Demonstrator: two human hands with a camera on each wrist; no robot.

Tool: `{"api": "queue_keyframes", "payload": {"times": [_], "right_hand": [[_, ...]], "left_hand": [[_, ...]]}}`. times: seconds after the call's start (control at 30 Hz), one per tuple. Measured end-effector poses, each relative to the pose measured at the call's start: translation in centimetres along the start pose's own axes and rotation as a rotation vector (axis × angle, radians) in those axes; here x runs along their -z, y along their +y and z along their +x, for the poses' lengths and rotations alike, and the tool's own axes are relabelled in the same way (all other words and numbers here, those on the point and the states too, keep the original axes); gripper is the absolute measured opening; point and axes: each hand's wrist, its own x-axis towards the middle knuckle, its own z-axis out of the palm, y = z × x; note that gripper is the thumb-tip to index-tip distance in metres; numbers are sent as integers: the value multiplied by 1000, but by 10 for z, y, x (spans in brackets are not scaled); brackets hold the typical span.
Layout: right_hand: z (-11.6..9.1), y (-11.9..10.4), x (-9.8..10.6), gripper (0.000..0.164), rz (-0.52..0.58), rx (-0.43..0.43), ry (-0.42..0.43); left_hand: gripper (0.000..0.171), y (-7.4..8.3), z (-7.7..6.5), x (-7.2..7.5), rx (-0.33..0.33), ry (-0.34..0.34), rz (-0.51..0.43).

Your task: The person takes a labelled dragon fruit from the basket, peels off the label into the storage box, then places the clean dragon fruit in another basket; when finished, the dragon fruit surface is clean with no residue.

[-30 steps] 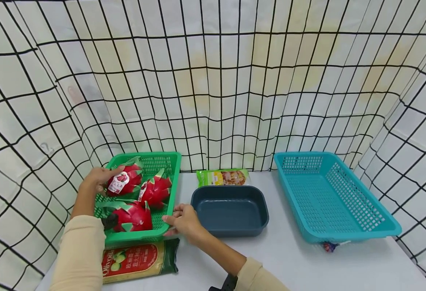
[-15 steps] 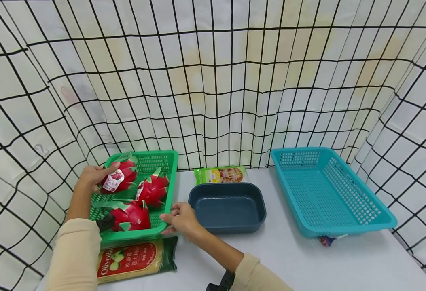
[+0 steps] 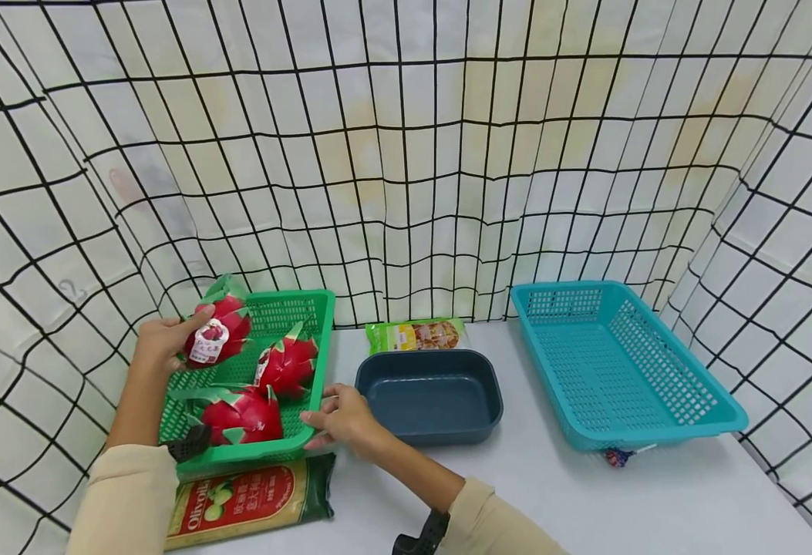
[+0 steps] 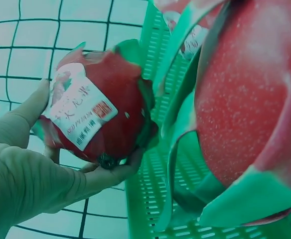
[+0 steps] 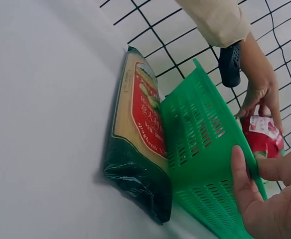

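Observation:
In the head view my left hand (image 3: 159, 339) grips a red dragon fruit (image 3: 232, 320) with a white sticker, over the back left of the green basket (image 3: 328, 331). The left wrist view shows thumb and fingers curled round this fruit (image 4: 118, 89), its label facing the camera. Two more dragon fruits lie in the basket, one at the right (image 3: 291, 366) and one in front (image 3: 246, 416). My right hand (image 3: 350, 420) pinches the basket's rim near its front right corner, thumb inside and fingers outside, as the right wrist view (image 5: 277, 204) shows.
A spaghetti bag (image 3: 253, 501) lies right before the green basket. A dark blue dish (image 3: 429, 432) stands mid-table, with a green food packet (image 3: 416, 335) behind it. At the right is a turquoise basket (image 3: 645, 435), a lollipop (image 3: 617, 457) by its front edge. Black wire mesh surrounds the table.
My left hand has lifted its dragon fruit and carried it leftward, so its leaves now rise above the basket's back rim. The right hand keeps its hold on the rim.

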Motion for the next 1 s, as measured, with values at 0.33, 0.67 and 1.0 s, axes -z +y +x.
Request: {"api": "queue_keyframes", "payload": {"times": [0.33,0.67,1.0], "right_hand": [[-5,-3,6,51,-8,3,-72],[-5,-5,11,54,18,-3,-113],[-16,-18,38,41,-41,17,-162]], "left_hand": [[81,5,-14,-9,50,-91,-351],[47,6,-39,-32,80,-279,-670],[52,-5,-70,-65,64,-382,-797]]}}
